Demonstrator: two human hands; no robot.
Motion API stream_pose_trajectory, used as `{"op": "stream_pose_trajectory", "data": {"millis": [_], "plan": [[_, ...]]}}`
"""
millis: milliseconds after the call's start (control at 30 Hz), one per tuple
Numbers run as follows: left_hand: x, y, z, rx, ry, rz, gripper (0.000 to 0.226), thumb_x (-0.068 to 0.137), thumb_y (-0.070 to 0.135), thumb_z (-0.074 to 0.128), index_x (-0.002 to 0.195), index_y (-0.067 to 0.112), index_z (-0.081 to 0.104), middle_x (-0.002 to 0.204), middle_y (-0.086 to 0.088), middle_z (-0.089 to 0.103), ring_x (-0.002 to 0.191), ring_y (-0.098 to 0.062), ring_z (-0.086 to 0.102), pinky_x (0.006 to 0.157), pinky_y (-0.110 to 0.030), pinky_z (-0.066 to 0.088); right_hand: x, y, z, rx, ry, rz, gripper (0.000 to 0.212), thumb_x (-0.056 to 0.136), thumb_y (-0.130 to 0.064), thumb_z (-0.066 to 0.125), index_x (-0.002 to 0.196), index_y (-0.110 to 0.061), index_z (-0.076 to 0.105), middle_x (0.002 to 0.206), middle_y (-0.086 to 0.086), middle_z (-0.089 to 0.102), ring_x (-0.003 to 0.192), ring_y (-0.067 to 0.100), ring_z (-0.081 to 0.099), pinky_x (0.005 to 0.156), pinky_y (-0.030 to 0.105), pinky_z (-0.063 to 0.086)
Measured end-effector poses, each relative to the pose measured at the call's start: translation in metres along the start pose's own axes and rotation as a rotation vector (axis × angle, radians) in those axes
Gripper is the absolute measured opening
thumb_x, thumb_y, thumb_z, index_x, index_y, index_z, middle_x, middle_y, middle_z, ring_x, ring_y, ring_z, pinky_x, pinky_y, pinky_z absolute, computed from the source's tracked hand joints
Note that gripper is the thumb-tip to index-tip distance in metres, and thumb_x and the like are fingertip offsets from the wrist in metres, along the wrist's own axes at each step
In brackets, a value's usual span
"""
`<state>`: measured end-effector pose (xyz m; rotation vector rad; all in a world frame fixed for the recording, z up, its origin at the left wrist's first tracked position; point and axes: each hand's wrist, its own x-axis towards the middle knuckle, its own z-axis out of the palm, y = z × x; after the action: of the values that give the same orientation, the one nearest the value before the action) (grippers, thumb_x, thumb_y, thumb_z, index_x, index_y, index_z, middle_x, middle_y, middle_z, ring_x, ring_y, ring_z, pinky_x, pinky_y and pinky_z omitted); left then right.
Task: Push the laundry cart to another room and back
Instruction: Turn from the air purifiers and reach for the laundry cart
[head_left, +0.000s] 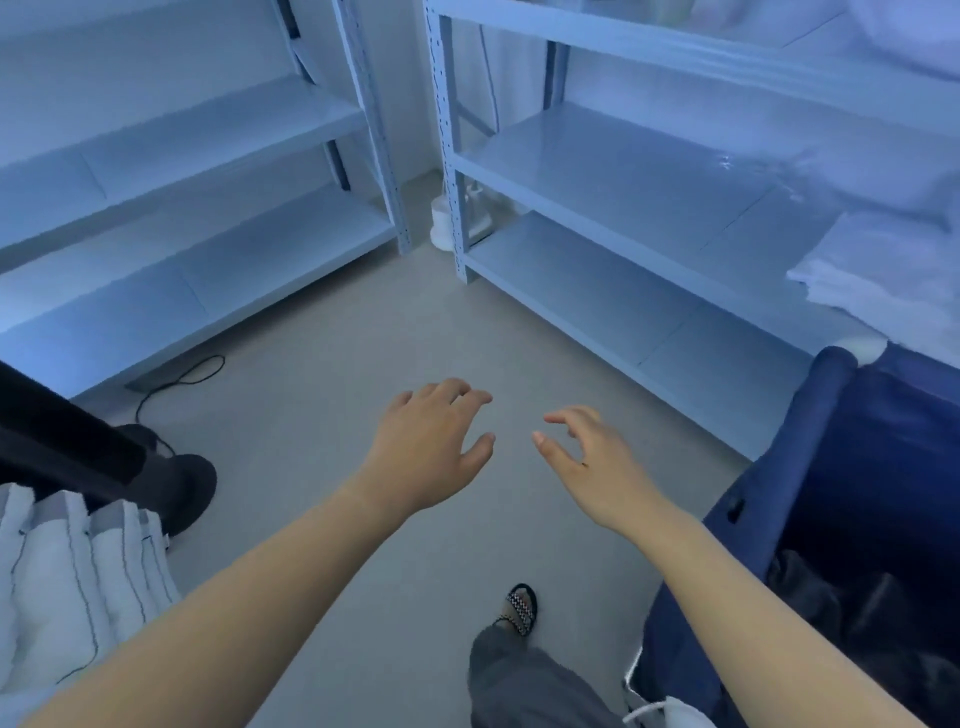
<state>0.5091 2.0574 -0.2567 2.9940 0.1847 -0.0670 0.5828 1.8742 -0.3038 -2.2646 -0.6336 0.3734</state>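
Note:
The laundry cart (810, 447) is a dark blue fabric bin at the right edge, with dark cloth lying inside it. My left hand (431, 441) hovers over the grey floor in the middle of the view, palm down, fingers spread, holding nothing. My right hand (587, 457) floats beside it, also empty with fingers apart, a short way left of the cart's rim and not touching it. My right foot in a patterned sandal (519, 608) stands below the hands.
Grey metal shelving (623, 171) lines the right wall and more shelving (182, 156) lines the left. Folded white linen (883, 275) lies on the right shelf. Another person's dark leg and shoe (176, 488), a black cable (182, 379) and white bundles (78, 571) sit at left.

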Motion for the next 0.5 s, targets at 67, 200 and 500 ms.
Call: {"op": "stream_pose_trajectory", "data": {"millis": [67,200,500], "plan": [[0.038,-0.010,-0.002,0.004,-0.011,0.023,0.047,0.092,0.046,0.040,0.135,0.027,0.041,0.138,0.004,0.046,0.124,-0.018,0.046,0.104,-0.036,0.032,0.032,0.001,-0.001,0.012,0.018,0.005,0.042,0.092,-0.050,0.044,0.124,-0.023,0.052,0.129,-0.006,0.049,0.115,0.010,0.048,0.090,0.027,0.038],[0.100,-0.020,-0.010,0.027,-0.079,0.086,0.048,0.092,0.047,0.040,0.135,0.027,0.042,0.137,0.003,0.047,0.124,-0.018,0.046,0.103,-0.037,0.034,0.088,0.002,-0.012,0.037,0.060,0.025,0.043,0.091,-0.051,0.043,0.123,-0.023,0.052,0.127,-0.008,0.051,0.112,0.008,0.048,0.088,0.025,0.037],[0.207,-0.038,-0.017,0.046,-0.112,0.191,0.048,0.092,0.048,0.038,0.136,0.027,0.040,0.137,0.004,0.047,0.124,-0.018,0.046,0.105,-0.037,0.034,0.173,0.008,-0.038,0.023,0.113,0.089,0.043,0.091,-0.053,0.042,0.123,-0.025,0.051,0.128,-0.009,0.050,0.111,0.008,0.049,0.088,0.028,0.039]]}}
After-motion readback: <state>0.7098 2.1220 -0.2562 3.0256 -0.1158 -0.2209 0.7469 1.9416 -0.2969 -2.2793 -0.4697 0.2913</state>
